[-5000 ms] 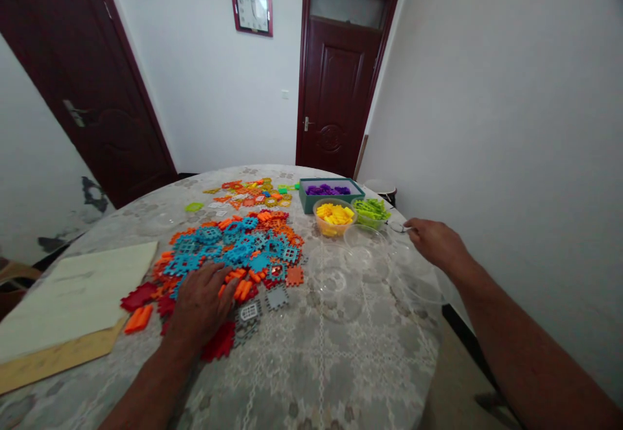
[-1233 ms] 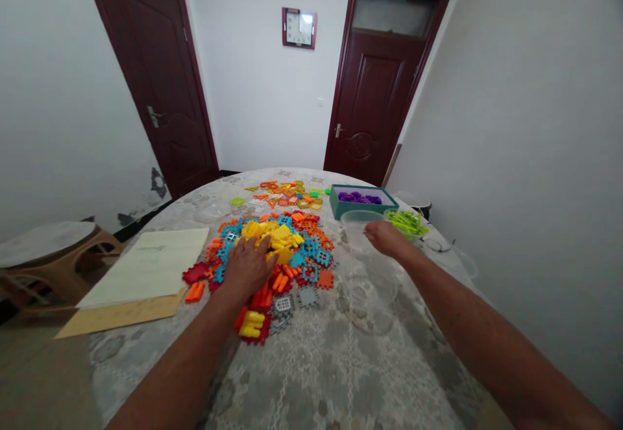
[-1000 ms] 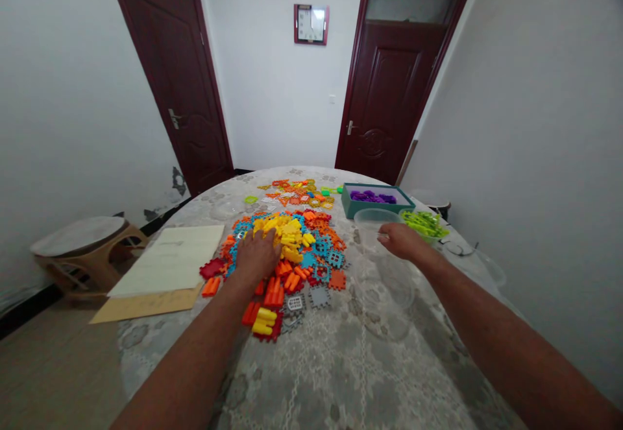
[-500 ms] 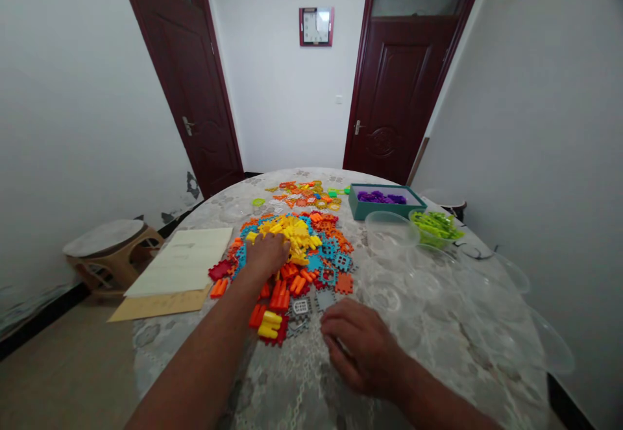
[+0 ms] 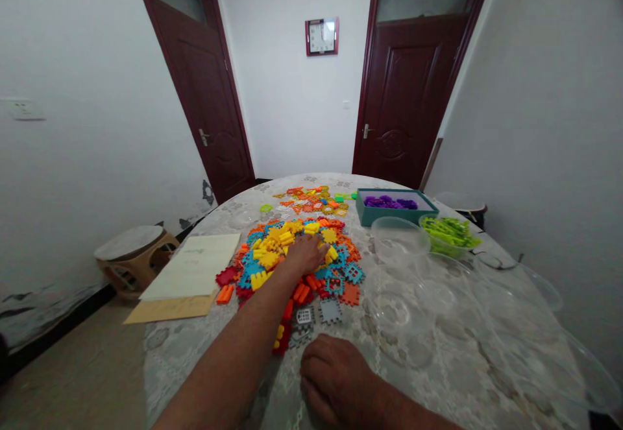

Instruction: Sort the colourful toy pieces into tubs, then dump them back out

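Note:
My left hand (image 5: 309,253) reaches into the heap and rests on yellow plastic building pieces (image 5: 272,243), its thumb spread to the right and its fingertips partly hidden. Around and under the yellow pieces lie blue notched building tiles (image 5: 354,273), orange building pieces (image 5: 304,292) and red ones. My right hand (image 5: 335,375) rests curled on the tablecloth near me, with nothing seen in its fingers. Just beyond it lie a grey notched tile (image 5: 331,311) and a grey window-patterned tile (image 5: 304,316). My left forearm covers part of the near side of the heap.
Behind the heap lie more flat colourful pieces (image 5: 311,202). At right stand a green box (image 5: 396,218) of purple pieces, a clear bowl of lime-green pieces (image 5: 450,232) and several clear plastic containers (image 5: 402,242). Paper sheets (image 5: 192,266) lie at left, near a stool (image 5: 131,245).
My left hand has moved right across the yellow pieces, which are now more spread out. My right hand has drawn back toward me and curled tighter. The camera view has shifted slightly.

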Motion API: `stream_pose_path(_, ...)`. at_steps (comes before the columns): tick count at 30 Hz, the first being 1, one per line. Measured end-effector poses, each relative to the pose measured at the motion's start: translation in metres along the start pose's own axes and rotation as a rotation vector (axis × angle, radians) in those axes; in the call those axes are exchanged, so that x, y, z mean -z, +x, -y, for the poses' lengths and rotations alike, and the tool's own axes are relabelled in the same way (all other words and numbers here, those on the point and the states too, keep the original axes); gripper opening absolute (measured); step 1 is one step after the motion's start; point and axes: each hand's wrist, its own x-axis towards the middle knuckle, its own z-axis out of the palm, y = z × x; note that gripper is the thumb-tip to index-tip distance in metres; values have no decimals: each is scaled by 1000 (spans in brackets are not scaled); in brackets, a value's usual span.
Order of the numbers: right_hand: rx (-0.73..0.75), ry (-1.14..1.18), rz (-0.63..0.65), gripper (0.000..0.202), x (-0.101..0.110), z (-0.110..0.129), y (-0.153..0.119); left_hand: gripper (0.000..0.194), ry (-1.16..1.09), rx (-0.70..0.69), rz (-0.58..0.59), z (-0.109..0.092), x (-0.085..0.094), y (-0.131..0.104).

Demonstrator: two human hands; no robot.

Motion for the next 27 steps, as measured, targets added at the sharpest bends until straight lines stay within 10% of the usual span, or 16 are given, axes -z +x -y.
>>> stream_pose_path(10,-61,74,-6,8,-1,-5,-5,52,5,-179,-15,-14,-6,-49)
stream_pose_path(19,-59,56,24,8,-2,-2,-7,57,70,-200,-113,25,-2,-123)
stream_pose_path(27,-64,57,30,9,-3,0,-8,48,107,-40,-221,80,-5,-137)
